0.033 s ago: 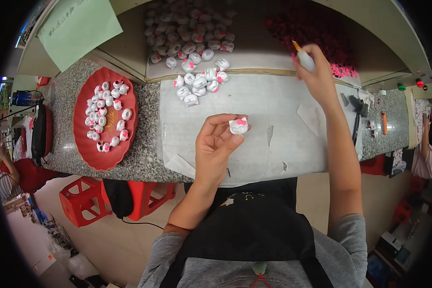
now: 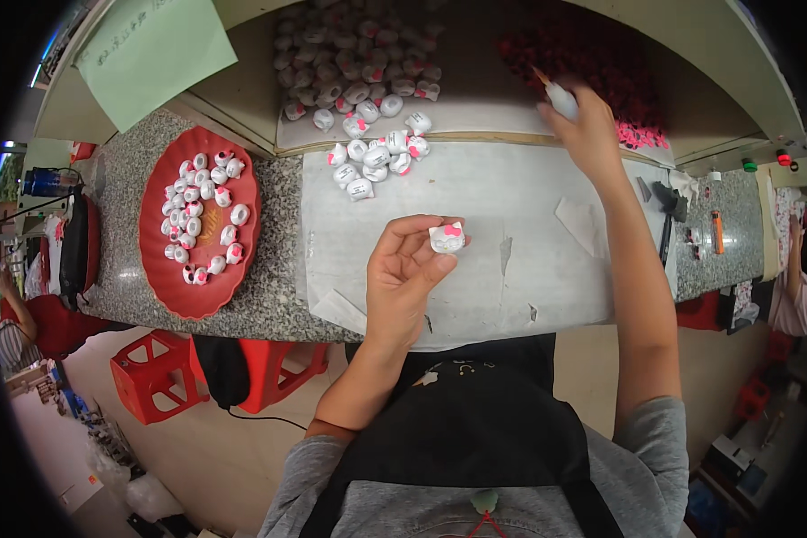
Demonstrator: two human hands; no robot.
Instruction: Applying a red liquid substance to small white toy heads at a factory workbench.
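Over the middle of the work mat, my left hand is closed, its thumb and fingers pinching a small white cat-head figure with a pink bow. My right hand is raised at the far right, by the shelf, wrapped around a small white squeeze bottle with a thin orange tip. Just beyond that hand lies a heap of small bright pink pieces, partly in shadow. Several more white heads lie grouped at the mat's far edge, some showing pink bows, others with their printed undersides up.
A red scalloped plate with several white heads stands on the speckled counter at left. More heads are piled on the shelf. A paper scrap lies on the white mat. Red stools stand below; other people are at both sides.
My right hand and the squeeze bottle have shifted slightly left and farther away. My left hand still pinches the cat-head figure in nearly the same place.
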